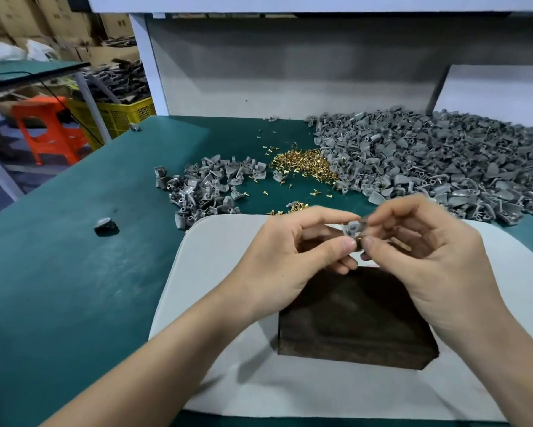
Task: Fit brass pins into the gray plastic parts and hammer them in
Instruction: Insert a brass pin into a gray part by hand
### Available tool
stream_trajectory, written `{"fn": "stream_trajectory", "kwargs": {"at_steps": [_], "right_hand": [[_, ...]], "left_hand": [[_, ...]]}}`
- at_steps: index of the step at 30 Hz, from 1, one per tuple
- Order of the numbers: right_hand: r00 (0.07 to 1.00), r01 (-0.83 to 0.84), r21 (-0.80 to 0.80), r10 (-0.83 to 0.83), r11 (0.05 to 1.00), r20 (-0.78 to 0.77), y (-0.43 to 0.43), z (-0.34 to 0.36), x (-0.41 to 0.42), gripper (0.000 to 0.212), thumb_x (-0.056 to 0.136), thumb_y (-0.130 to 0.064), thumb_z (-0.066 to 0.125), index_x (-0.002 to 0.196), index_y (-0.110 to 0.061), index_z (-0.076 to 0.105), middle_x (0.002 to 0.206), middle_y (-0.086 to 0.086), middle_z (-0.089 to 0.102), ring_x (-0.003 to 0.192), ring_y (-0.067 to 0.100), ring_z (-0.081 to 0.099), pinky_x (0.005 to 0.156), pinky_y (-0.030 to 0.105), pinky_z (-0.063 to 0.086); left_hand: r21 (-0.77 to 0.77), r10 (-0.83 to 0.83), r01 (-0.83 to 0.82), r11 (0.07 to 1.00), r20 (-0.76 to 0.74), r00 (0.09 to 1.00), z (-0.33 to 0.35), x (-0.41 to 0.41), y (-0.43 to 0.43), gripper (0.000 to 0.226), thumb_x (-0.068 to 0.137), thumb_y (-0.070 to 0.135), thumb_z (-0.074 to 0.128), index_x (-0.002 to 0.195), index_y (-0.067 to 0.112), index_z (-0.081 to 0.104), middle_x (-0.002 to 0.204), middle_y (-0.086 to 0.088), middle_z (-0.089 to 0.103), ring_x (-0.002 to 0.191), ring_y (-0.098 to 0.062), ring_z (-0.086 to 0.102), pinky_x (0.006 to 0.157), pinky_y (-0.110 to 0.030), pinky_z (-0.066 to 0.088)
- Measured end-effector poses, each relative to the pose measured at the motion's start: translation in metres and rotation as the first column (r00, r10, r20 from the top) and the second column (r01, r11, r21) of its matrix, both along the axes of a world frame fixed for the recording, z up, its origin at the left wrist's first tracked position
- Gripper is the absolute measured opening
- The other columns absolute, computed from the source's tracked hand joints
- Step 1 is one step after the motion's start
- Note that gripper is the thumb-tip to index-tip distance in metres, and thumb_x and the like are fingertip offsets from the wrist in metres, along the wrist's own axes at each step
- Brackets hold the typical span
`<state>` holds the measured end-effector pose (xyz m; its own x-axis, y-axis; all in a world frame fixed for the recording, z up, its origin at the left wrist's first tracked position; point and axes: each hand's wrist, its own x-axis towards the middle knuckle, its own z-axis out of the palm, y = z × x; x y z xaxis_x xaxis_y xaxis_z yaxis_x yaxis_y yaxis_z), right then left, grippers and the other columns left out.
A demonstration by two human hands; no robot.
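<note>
A small gray plastic part (353, 228) is held above the dark block (356, 322) between both hands. My left hand (292, 254) pinches it from the left with thumb and forefinger. My right hand (425, 254) pinches it from the right; a brass glint shows at the thumb tip, but a pin cannot be made out clearly. A heap of brass pins (305, 163) lies on the green table beyond. A big pile of gray parts (443, 161) fills the right, and a smaller pile (206, 186) lies to the left. No hammer is in view.
The dark block rests on a light gray mat (216, 272) on the green tabletop (74, 272). A lone gray part (105, 224) lies to the left. A white back panel (289, 66) closes the far side. An orange stool (49, 127) and yellow crate (120, 114) stand off-table, left.
</note>
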<state>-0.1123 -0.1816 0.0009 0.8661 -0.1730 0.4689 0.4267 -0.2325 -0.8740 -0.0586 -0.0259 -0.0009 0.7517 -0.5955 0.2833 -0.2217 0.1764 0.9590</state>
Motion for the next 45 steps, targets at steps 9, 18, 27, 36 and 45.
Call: {"fn": "stream_trajectory", "kwargs": {"at_steps": [9, 18, 27, 36, 45], "right_hand": [[1.0, -0.013, 0.033, 0.013, 0.999, -0.01, 0.0005, -0.001, 0.0011, 0.031, 0.074, 0.013, 0.068, 0.079, -0.016, 0.058, 0.071, 0.002, 0.062, 0.068, 0.009, 0.061, 0.072, 0.018, 0.051], [1.0, -0.009, 0.078, 0.012, 0.997, -0.028, 0.0002, 0.0005, 0.0004, 0.027, 0.074, 0.009, 0.07, 0.081, -0.016, 0.059, 0.071, 0.0, 0.065, 0.069, 0.01, 0.062, 0.071, 0.019, 0.053], [0.999, -0.019, 0.081, 0.023, 0.997, -0.049, 0.0021, 0.0019, -0.0005, 0.021, 0.073, 0.005, 0.07, 0.083, -0.012, 0.064, 0.071, -0.004, 0.067, 0.069, 0.008, 0.063, 0.069, 0.016, 0.052], [0.994, 0.014, 0.061, -0.007, 0.998, -0.113, 0.0007, 0.0048, -0.0014, 0.013, 0.073, -0.002, 0.072, 0.074, -0.015, 0.07, 0.064, 0.0, 0.066, 0.056, 0.009, 0.057, 0.057, 0.014, 0.047], [0.993, 0.045, 0.03, -0.041, 0.999, -0.108, 0.0023, 0.0043, -0.0034, 0.02, 0.076, 0.002, 0.071, 0.07, -0.017, 0.07, 0.063, 0.003, 0.064, 0.053, 0.01, 0.056, 0.055, 0.016, 0.049]], "left_hand": [[-0.028, 0.002, -0.003, 1.0, -0.038, 0.999, -0.0023, 0.0005, 0.001, 0.023, 0.082, -0.007, 0.063, 0.103, -0.001, 0.066, 0.088, -0.01, 0.07, 0.081, -0.014, 0.068, 0.08, -0.028, 0.058], [-0.013, -0.002, 0.001, 1.0, -0.042, 0.999, 0.0005, 0.0008, 0.0022, 0.029, 0.081, -0.006, 0.063, 0.107, 0.006, 0.065, 0.093, -0.007, 0.071, 0.088, -0.014, 0.069, 0.083, -0.029, 0.057], [-0.002, 0.0, 0.0, 1.0, -0.036, 0.999, -0.0011, 0.0003, 0.0026, 0.026, 0.081, -0.005, 0.063, 0.107, 0.001, 0.065, 0.09, -0.008, 0.07, 0.085, -0.015, 0.069, 0.082, -0.029, 0.057], [-0.032, -0.008, 0.006, 0.999, -0.069, 0.998, -0.0004, -0.0007, 0.0025, 0.025, 0.08, -0.002, 0.064, 0.103, 0.005, 0.066, 0.087, -0.007, 0.071, 0.083, -0.014, 0.069, 0.078, -0.025, 0.056], [-0.056, -0.015, 0.009, 0.998, -0.1, 0.995, -0.0005, -0.0017, 0.0015, 0.027, 0.082, -0.008, 0.061, 0.107, 0.003, 0.063, 0.087, -0.008, 0.07, 0.081, -0.016, 0.069, 0.074, -0.023, 0.056]]}}
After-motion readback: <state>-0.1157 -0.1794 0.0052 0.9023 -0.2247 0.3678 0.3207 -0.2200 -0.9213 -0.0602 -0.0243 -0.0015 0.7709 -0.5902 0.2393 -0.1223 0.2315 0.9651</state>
